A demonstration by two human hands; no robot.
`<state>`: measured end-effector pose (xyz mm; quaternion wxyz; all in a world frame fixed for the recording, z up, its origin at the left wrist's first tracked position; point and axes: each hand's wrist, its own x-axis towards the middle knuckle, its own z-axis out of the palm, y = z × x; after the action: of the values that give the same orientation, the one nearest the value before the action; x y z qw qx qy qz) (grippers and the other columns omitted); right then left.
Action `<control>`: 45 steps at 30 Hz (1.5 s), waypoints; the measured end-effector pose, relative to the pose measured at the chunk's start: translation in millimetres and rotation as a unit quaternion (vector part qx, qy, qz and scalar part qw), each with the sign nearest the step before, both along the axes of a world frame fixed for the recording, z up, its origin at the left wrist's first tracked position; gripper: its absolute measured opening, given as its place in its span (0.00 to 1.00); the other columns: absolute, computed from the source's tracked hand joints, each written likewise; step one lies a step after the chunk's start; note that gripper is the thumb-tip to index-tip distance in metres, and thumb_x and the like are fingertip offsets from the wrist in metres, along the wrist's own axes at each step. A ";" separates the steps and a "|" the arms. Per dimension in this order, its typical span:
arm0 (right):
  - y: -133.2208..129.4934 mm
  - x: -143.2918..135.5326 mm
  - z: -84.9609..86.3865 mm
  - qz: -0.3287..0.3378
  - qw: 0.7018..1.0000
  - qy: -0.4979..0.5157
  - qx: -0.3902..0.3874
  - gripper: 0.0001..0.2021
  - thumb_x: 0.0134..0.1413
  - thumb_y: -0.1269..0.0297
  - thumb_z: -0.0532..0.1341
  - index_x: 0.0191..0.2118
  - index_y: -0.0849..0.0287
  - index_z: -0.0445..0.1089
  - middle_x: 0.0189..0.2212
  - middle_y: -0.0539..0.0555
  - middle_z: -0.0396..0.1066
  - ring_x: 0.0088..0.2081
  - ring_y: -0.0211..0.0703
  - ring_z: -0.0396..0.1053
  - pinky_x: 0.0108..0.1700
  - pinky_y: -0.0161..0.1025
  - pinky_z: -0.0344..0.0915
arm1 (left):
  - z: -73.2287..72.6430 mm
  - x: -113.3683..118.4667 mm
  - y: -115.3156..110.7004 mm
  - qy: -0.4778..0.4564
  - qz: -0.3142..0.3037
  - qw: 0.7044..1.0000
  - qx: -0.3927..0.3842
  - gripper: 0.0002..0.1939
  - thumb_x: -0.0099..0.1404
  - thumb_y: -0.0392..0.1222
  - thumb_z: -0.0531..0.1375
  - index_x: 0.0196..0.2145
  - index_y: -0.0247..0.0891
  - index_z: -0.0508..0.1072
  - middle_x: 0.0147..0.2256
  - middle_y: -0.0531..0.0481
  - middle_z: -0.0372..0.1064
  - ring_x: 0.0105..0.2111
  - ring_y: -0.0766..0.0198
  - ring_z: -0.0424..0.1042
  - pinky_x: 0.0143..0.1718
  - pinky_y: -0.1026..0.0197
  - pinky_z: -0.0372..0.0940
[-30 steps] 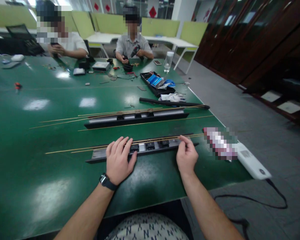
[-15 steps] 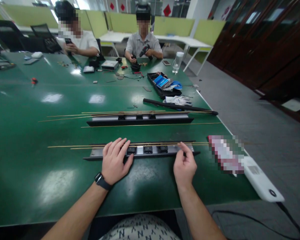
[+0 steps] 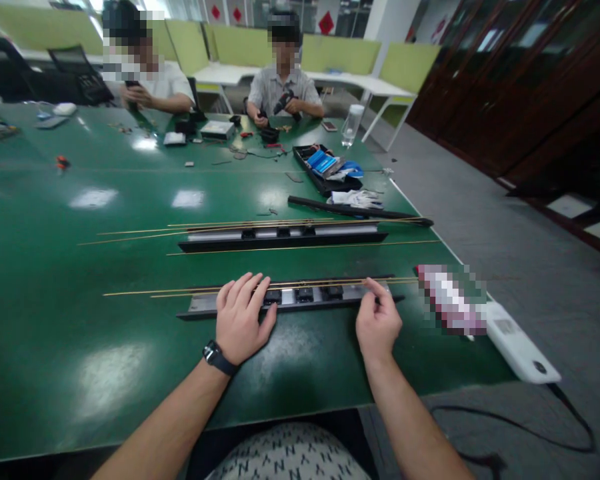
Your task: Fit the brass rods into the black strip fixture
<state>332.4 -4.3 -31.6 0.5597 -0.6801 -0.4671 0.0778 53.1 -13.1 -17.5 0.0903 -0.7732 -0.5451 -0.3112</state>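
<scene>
A long black rail [image 3: 325, 300] with a silvery channel lies flat on the green desk [image 3: 55, 313], near its front edge and parallel to it. Three small black blocks [image 3: 304, 293] sit in a row in the middle of the channel, and two thin brass rods [image 3: 180, 291] lie along its far edge, sticking out well past its left end.

The left hand [image 3: 241, 321], a dark watch [image 3: 219, 358] on its wrist, lies palm down across the rail just left of the blocks, its fingers [image 3: 253, 290] spread flat and gripping nothing. The right hand [image 3: 379, 321] is at the rail's right end, its fingers [image 3: 380, 291] loosely curled with thumb and forefinger touching the rail's edge; whether they pinch it cannot be told.

Farther back lies a second rail [image 3: 280, 237] of the same kind, also with three blocks, with more brass rods beside it, one on its near side. Beyond it are a long black bar [image 3: 360, 212], a pair of white gloves [image 3: 356, 198] and a black tray [image 3: 325, 170] of blue items. A white power strip [image 3: 515, 341] rests at the desk's right corner.

Two people sit at the far end, each holding something in their hands.
</scene>
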 end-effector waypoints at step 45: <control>4.7 -2.3 -4.8 0.004 0.999 0.018 0.037 0.18 0.65 0.60 0.59 0.53 0.62 0.77 0.45 0.61 0.82 0.46 0.49 0.80 0.56 0.47 0.72 | 1.4 2.0 0.7 -0.022 -0.009 1.000 0.009 0.26 0.71 0.46 0.60 0.65 0.40 0.70 0.61 0.40 0.73 0.65 0.46 0.67 0.68 0.42 0.51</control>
<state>330.1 0.5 -36.5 0.5929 -0.6555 -0.4618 0.0748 55.0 -12.4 -16.2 0.0826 -0.7700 -0.5375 -0.3338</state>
